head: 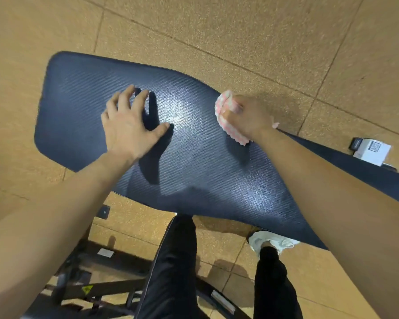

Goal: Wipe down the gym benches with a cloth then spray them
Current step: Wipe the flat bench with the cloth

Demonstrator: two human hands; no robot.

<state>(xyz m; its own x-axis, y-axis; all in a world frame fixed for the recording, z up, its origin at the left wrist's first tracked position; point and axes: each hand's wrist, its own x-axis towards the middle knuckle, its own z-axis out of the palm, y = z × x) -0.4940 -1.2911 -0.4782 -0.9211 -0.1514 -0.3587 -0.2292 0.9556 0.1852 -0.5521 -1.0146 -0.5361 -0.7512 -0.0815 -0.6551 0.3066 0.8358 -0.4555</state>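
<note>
A dark, ribbed bench (194,169) runs across the view from its rounded left end to the right edge, with a bright sheen down its middle. The left hand (129,125) is over the left half of the bench, near its middle line, with fingers spread wide and holding nothing. Its shadow falls on the pad just to the right, and whether the palm touches the pad cannot be told. The right hand (251,118) is at the bench's far edge, right of centre, with fingers curled round a bunched pink-and-white checked cloth (228,131). The cloth lies against the pad at that far edge, showing on the left of the hand and below it.

The tan tiled floor (217,31) surrounds the bench. A small white box (371,150) sits on it beyond the far edge, at the right. Below the near edge are a black trouser leg (173,261), a white shoe (272,242) and a dark metal frame (90,288).
</note>
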